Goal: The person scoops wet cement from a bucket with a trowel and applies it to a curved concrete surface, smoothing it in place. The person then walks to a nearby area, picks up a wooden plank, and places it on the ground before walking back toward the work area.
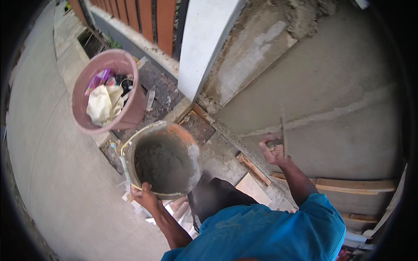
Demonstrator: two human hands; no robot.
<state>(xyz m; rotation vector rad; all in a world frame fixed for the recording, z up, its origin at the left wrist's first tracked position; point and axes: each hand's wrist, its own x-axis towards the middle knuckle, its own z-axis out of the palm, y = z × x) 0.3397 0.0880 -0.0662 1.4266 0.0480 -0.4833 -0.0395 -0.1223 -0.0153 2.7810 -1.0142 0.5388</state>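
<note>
My left hand (146, 195) grips the lower left rim of a bucket (161, 158) with grey wet mortar in it, held out in front of my legs. A yellowish wire handle curves along the bucket's side. My right hand (272, 150) is closed round the handle of a trowel, whose thin blade (283, 126), seen nearly edge-on, points upward. Beneath and beyond the right hand lies a grey cement surface (331, 78) with a pale uneven band across it.
A pink tub (80, 102) of rubbish stands upper left beside a white post (202, 39) and an orange slatted fence (163, 24). A concrete path (48, 165) runs down the left. Wooden boards (348, 185) edge the cement at lower right; broken tile pieces lie near my legs.
</note>
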